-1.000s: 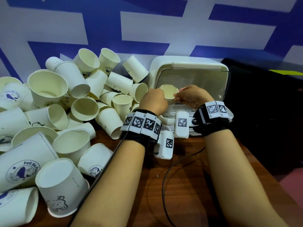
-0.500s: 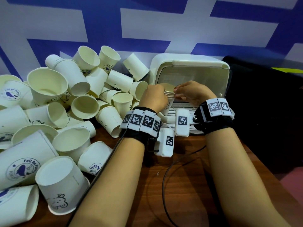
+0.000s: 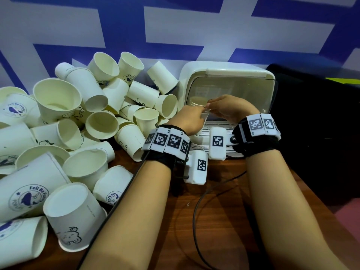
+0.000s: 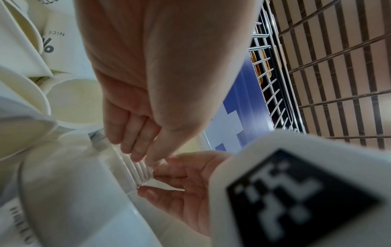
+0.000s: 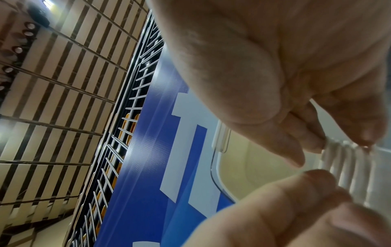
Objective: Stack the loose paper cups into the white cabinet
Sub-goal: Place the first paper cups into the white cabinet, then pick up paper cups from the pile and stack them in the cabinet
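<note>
Cup stack (image 3: pixel 202 108) mostly hidden, left hand (image 3: pixel 188 121), right hand (image 3: pixel 229 110) gripping

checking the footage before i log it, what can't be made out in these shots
- Stack of cups: head view, its lower part is hidden by the left hand and right hand.
- White cabinet interior: glare on the clear door.
- Cup count: both wrist views, rims blurred.

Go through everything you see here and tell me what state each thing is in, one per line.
Cabinet: clear door raised, front open.
Cup stack: nested, upright at the cabinet opening, pinched at the rims by both hands.
Left hand: fingertips on the stack's rims.
Right hand: fingers curled, pinching the rims.
Loose cups: heaped on the table, most tipped over.
</note>
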The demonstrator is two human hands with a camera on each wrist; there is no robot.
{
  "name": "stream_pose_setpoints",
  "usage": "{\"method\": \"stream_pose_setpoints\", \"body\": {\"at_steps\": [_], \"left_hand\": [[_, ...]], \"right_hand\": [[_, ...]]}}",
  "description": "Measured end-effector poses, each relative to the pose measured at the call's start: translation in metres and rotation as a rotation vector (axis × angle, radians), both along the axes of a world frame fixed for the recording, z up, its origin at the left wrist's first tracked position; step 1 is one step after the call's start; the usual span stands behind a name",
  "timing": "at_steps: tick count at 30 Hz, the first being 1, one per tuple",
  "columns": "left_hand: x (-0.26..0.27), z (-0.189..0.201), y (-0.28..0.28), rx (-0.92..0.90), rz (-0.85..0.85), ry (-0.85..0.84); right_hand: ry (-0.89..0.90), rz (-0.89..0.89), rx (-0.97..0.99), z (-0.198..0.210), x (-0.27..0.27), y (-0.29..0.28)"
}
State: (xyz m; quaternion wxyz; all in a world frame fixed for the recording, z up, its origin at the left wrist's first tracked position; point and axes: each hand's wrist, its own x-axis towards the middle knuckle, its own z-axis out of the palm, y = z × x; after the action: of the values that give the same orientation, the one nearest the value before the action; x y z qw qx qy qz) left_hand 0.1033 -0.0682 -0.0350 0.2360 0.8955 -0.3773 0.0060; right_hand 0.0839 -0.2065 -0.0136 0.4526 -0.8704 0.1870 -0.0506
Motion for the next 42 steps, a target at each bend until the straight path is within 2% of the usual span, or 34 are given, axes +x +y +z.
{"method": "stream_pose_setpoints", "body": {"at_steps": [6,16,19,24,29,32,38,42], "left_hand": [[0.001,0.004,-0.001,-0.059,0.025,-0.065],[-0.008,0.004,-0.001,0.058,0.043,0.030],[-0.011,0.009,0.000,0.038,0.043,0.034],[-0.020,0.036,0.011,-0.062,0.047,-0.054],[-0.038,0.069,0.026,-0.240,0.036,-0.126],[-0.050,0.084,0.034,-0.310,0.015,-0.160],[-0.075,0.102,0.070,-0.322,0.029,-0.196],[-0.088,0.106,0.107,-0.298,0.080,-0.173]], "right_hand": [[0.025,0.054,-0.021,0.001,-0.003,0.006],[0.045,0.098,-0.055,0.000,-0.005,0.009],[0.044,0.110,-0.093,0.000,-0.003,0.008],[-0.053,0.154,-0.122,0.013,-0.007,0.012],[-0.117,0.164,-0.095,0.036,-0.029,0.030],[-0.244,0.184,-0.106,0.048,-0.043,0.045],[-0.378,0.286,0.027,0.059,-0.062,0.082],[-0.393,0.355,0.029,0.056,-0.072,0.116]]}}
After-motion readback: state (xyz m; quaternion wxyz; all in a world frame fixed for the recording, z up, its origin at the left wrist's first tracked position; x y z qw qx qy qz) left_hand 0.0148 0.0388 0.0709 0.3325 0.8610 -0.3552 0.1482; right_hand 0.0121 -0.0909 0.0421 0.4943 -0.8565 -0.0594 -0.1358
